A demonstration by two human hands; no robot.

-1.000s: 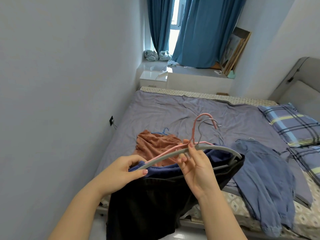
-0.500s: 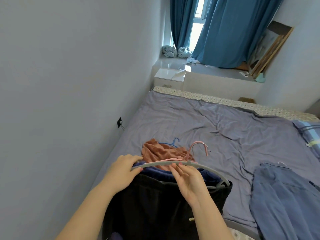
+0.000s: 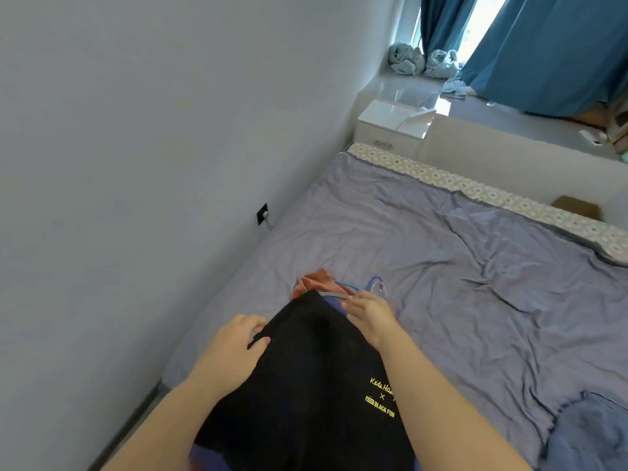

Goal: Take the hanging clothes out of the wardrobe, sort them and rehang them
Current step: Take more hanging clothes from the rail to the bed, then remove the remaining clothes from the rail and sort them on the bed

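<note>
A black garment (image 3: 306,385) with yellow lettering lies along the bed's near left side and covers most of a rust-orange garment (image 3: 311,282). A strip of a grey hanger (image 3: 334,296) shows at the black garment's top, with a blue hanger (image 3: 350,285) and hanger hooks just beyond it. My left hand (image 3: 231,351) pinches the black garment's left edge between thumb and fingers. My right hand (image 3: 372,316) lies with straight fingers on the garment's top right, by the grey hanger. A dark blue cloth (image 3: 204,458) peeks out under the black one.
The purple-grey bed sheet (image 3: 458,266) stretches to the right and back. A blue denim garment (image 3: 591,436) lies at the lower right. A white wall with a socket (image 3: 262,214) runs close on the left. A white nightstand (image 3: 390,127) and blue curtains (image 3: 543,52) stand behind.
The hangers with the black garment came down from mid-air onto the bed, on the orange garment. My right hand let go of the hangers and flattened. The view swung left and down.
</note>
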